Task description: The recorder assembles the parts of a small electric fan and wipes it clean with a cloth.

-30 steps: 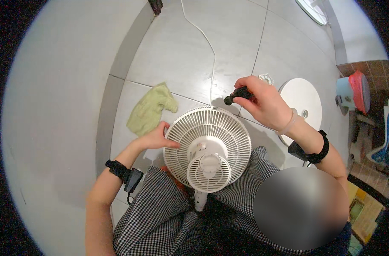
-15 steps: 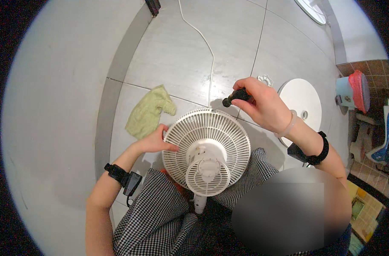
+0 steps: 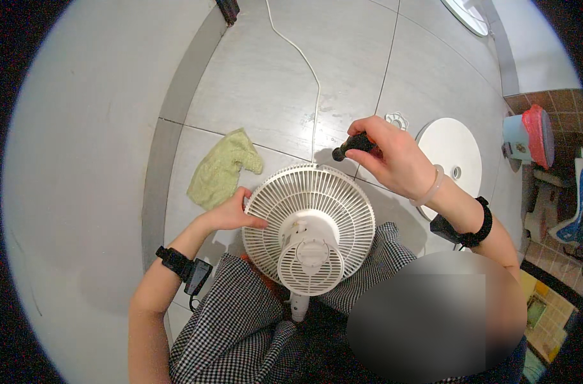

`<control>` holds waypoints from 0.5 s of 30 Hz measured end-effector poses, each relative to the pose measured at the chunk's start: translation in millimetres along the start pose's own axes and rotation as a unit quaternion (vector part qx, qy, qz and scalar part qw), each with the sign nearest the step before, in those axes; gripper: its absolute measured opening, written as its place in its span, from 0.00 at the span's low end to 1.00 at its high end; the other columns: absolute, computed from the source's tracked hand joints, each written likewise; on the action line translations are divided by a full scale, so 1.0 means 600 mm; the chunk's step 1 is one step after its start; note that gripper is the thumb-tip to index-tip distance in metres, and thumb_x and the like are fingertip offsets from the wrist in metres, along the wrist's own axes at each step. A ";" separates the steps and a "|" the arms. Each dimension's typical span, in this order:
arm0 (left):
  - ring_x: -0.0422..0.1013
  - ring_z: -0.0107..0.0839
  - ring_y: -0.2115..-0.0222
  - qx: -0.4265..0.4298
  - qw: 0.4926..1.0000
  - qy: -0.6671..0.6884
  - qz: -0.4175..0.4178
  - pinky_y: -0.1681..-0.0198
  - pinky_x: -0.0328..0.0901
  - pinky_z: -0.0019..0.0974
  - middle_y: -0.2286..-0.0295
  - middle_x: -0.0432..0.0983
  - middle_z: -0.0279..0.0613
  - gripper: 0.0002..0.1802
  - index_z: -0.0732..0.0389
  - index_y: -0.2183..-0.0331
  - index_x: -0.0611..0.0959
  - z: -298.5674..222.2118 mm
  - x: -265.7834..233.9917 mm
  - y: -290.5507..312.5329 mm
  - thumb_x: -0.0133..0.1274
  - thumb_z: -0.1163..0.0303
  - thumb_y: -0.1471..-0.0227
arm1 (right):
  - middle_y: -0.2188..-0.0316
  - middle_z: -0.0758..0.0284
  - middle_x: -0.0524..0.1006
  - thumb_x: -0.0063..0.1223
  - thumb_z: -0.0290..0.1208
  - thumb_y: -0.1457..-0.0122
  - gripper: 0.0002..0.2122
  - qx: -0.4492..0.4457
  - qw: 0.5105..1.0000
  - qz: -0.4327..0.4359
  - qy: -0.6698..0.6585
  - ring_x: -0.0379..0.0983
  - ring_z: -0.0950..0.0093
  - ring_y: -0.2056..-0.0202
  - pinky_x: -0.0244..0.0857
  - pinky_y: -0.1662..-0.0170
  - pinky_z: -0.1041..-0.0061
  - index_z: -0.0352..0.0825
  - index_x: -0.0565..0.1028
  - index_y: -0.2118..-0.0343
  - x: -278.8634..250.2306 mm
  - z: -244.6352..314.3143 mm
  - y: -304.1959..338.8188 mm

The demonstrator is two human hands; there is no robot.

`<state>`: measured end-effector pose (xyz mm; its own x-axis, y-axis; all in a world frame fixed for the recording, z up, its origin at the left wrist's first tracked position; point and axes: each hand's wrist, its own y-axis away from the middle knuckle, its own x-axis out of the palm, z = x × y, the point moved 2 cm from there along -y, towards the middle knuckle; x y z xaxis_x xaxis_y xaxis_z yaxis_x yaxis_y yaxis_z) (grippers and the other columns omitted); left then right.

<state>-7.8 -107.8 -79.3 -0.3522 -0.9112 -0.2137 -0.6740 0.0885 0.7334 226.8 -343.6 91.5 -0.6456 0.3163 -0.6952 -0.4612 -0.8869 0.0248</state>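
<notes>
A white electric fan (image 3: 312,251) stands between my knees, the back of its slatted grille and its motor housing facing up. My left hand (image 3: 236,211) grips the grille's left rim, with the thumb over the slats and the other fingers partly hidden at the edge. Above and to the right of the fan, my right hand (image 3: 397,159) is closed around a short black tool with a rounded end (image 3: 352,147). That tool is apart from the grille, and its kind does not show clearly. A green cloth (image 3: 222,169) lies crumpled on the floor beyond my left hand.
From the fan's far side a white cord (image 3: 308,67) runs away over the tiles. To the right lies a round white disc with a central hole (image 3: 454,144), near a small white scalloped knob (image 3: 397,120). A wall (image 3: 80,160) borders the left; a light-blue bin (image 3: 516,137) stands far right.
</notes>
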 end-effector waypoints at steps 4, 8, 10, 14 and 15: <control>0.71 0.37 0.63 -0.001 1.000 -0.001 0.001 0.59 0.66 0.34 0.63 0.72 0.52 0.49 0.72 0.54 0.64 0.000 -0.001 0.001 0.70 0.51 0.68 | 0.66 0.55 0.73 0.56 0.30 0.46 0.14 -0.006 1.000 -0.003 -0.002 0.73 0.57 0.66 0.67 0.63 0.65 0.31 0.69 0.60 0.000 0.003 -0.001; 0.71 0.37 0.63 0.000 1.000 0.000 0.002 0.58 0.66 0.34 0.63 0.72 0.52 0.49 0.72 0.54 0.64 -0.004 -0.001 0.002 0.70 0.50 0.68 | 0.66 0.55 0.73 0.56 0.30 0.46 0.14 0.000 1.000 0.000 0.003 0.73 0.57 0.66 0.67 0.63 0.66 0.31 0.69 0.60 0.001 0.001 -0.001; 0.71 0.37 0.63 -0.002 1.000 -0.001 0.003 0.58 0.66 0.34 0.63 0.72 0.52 0.50 0.72 0.54 0.64 -0.005 -0.002 0.004 0.70 0.49 0.68 | 0.66 0.55 0.72 0.56 0.30 0.47 0.14 -0.003 1.000 0.002 0.011 0.73 0.56 0.66 0.68 0.63 0.65 0.31 0.69 0.60 0.001 0.002 -0.001; 0.71 0.37 0.62 0.000 1.000 0.002 0.005 0.58 0.66 0.35 0.63 0.72 0.52 0.50 0.71 0.54 0.63 -0.002 -0.001 0.000 0.70 0.49 0.68 | 0.66 0.55 0.72 0.56 0.30 0.47 0.14 -0.020 0.999 0.016 0.018 0.73 0.56 0.65 0.68 0.63 0.65 0.31 0.68 0.60 0.002 0.000 -0.002; 0.71 0.37 0.62 -0.003 1.000 -0.001 0.008 0.57 0.66 0.35 0.62 0.72 0.52 0.50 0.71 0.54 0.63 -0.003 -0.001 0.000 0.70 0.49 0.68 | 0.65 0.58 0.72 0.57 0.29 0.46 0.14 -0.031 0.999 0.020 0.032 0.73 0.61 0.67 0.69 0.63 0.68 0.32 0.68 0.59 0.003 0.002 -0.002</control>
<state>-6.1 -108.1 -78.0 -0.3642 -0.9086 -0.2045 -0.6646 0.0997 0.7405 225.9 -341.6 91.1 -0.6217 0.2588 -0.7393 -0.3954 -0.9185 0.0110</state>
